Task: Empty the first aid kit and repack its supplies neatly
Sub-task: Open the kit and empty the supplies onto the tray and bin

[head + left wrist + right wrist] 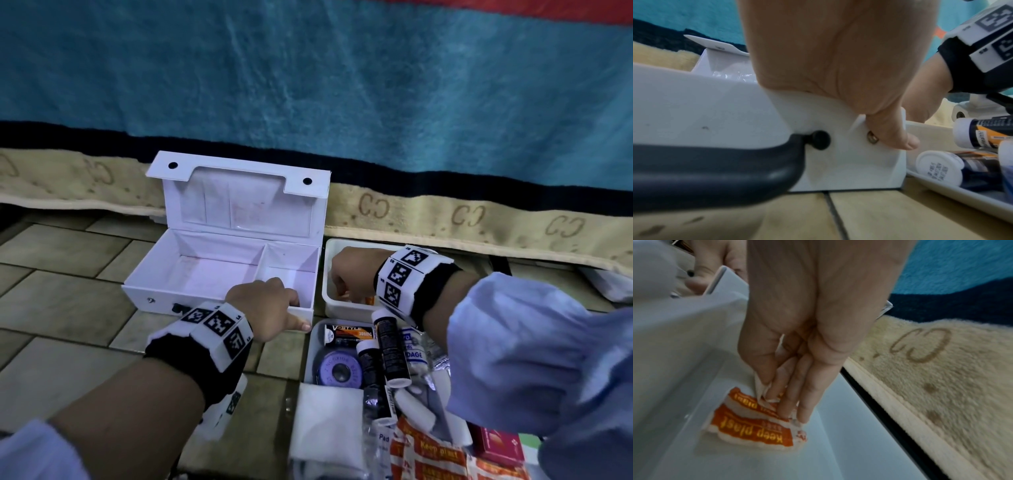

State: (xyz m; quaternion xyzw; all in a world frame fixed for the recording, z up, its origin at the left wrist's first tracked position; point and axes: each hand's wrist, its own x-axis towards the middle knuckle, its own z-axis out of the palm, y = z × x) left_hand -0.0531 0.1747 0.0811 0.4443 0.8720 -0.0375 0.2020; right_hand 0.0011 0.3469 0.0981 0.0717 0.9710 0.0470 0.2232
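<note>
The white first aid kit point(154, 303) stands open on the tiled floor, both compartments empty and the lid upright. My left hand point(270, 305) grips its front right corner, fingers over the rim, the thumb point(894, 134) on the front wall point(849, 162). To its right, my right hand point(349, 277) reaches down into a white tub point(344, 311). In the right wrist view the right hand point(777, 395) pinches a pale wrapper on top of orange "Keep plast" plaster strips point(752, 426) lying on the tub's floor point(674, 337).
In front of the tub a white tray point(310, 346) holds a V-Style box point(349, 334), a tape roll point(339, 371), dark bottles point(390, 346), a bandage pack point(412, 353), a gauze pad point(329, 418) and more plaster strips point(431, 455). A blue and beige blanket point(342, 85) hangs behind.
</note>
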